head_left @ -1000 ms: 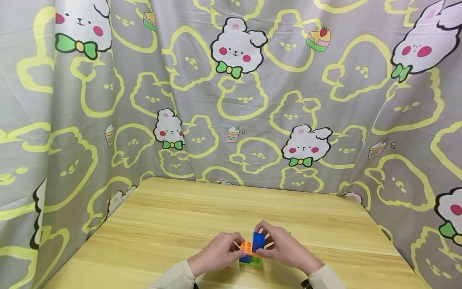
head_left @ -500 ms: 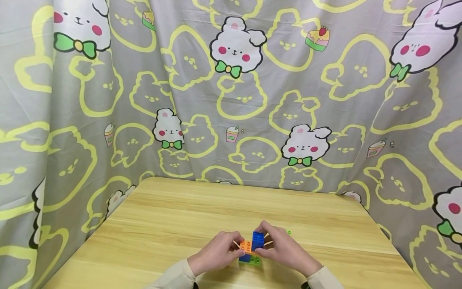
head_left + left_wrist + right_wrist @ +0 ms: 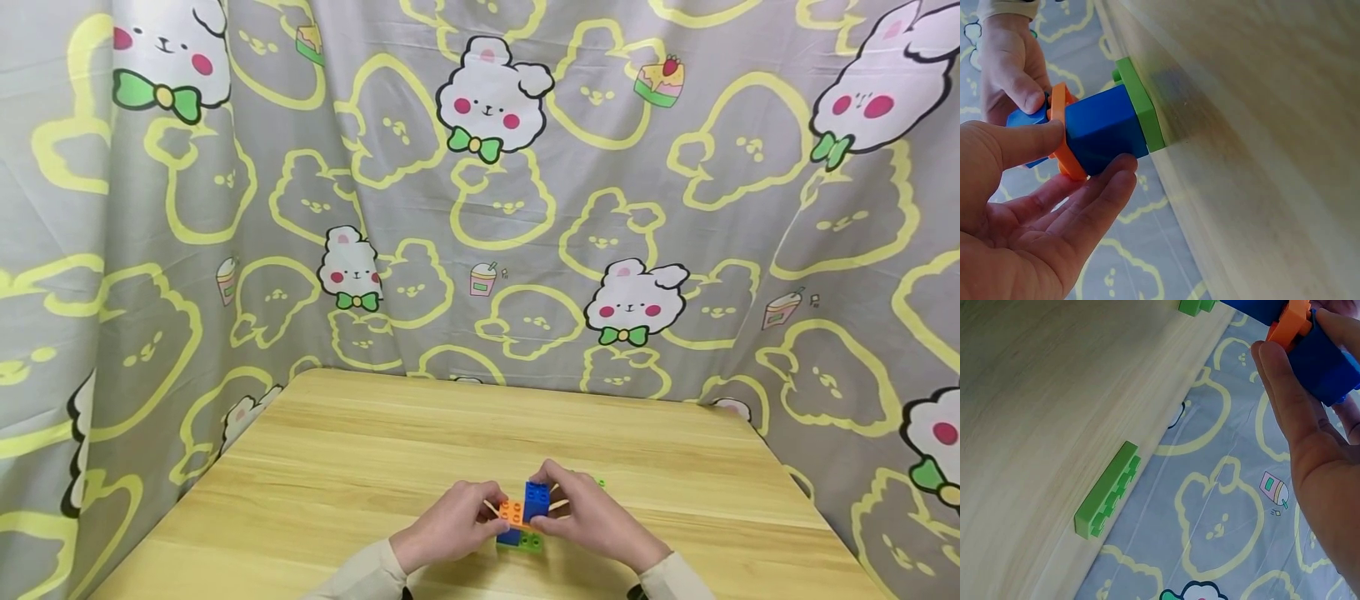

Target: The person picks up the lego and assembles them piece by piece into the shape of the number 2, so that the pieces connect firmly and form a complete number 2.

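Note:
A small stack of toy building bricks stands on the table between the two hands. Its base is a flat green brick (image 3: 1141, 103), topped at one end by a lower blue brick (image 3: 1107, 131). A thin orange brick (image 3: 512, 512) lies over that, and an upper blue brick (image 3: 536, 502) stands on its right part. My left hand (image 3: 453, 522) pinches the orange brick, with fingers also against the lower blue one. Thumb and fingers of my right hand (image 3: 597, 514) grip the upper blue brick from the right.
Behind the right hand, a long green studded brick (image 3: 1107, 490) lies on the wooden table (image 3: 337, 467); the head view shows only a bit of it. A grey patterned curtain (image 3: 525, 325) hangs around the table's far and side edges.

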`<act>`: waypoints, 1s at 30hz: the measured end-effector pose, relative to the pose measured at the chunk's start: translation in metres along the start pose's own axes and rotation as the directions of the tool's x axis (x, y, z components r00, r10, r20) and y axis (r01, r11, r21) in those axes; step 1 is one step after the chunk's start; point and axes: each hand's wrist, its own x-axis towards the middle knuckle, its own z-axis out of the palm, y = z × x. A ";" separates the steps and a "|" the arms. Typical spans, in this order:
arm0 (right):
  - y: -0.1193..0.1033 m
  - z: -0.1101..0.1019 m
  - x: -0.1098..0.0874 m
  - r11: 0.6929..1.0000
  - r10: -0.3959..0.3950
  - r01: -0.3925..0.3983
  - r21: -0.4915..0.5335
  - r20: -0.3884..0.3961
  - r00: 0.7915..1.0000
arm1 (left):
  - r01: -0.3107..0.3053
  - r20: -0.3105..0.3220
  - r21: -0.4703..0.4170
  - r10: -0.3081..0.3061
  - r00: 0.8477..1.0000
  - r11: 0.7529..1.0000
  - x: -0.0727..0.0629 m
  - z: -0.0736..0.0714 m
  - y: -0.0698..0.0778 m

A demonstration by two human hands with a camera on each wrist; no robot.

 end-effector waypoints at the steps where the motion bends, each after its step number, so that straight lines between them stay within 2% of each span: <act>1: 0.000 0.000 0.000 1.000 -0.001 0.001 0.000 -0.001 1.000 | -0.001 0.001 0.000 0.001 1.000 1.000 0.000 0.000 0.000; 30: -0.003 -0.001 -0.001 0.999 -0.009 0.010 -0.038 0.014 1.000 | -0.008 -0.007 -0.001 0.008 1.000 1.000 -0.001 0.001 0.003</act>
